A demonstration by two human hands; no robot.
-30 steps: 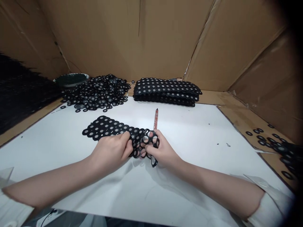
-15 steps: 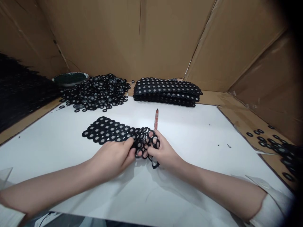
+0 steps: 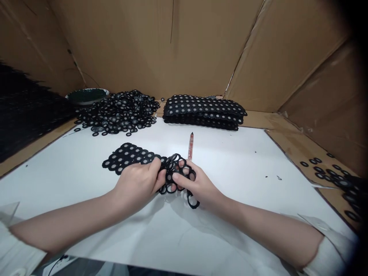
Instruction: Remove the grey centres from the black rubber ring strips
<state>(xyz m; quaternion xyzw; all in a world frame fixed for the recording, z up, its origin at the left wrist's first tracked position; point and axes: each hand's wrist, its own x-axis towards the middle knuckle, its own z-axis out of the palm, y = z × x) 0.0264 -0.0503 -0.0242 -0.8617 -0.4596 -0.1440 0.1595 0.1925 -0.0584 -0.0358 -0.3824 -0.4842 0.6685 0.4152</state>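
- A black ring sheet (image 3: pixel 135 156) is gripped at its near end by both hands, just above the white board (image 3: pixel 230 168)
- The left hand (image 3: pixel 137 184) is closed on the sheet, fingers curled over its edge
- The right hand (image 3: pixel 198 186) is closed on the emptied rings, and a red tool (image 3: pixel 190 146) is held in it too, pointing away
- Loose rings (image 3: pixel 120 112) are heaped at far left, beside a plate (image 3: pixel 86 95)
- Stacked sheets (image 3: pixel 204 110) are set against the cardboard wall (image 3: pixel 172 46)
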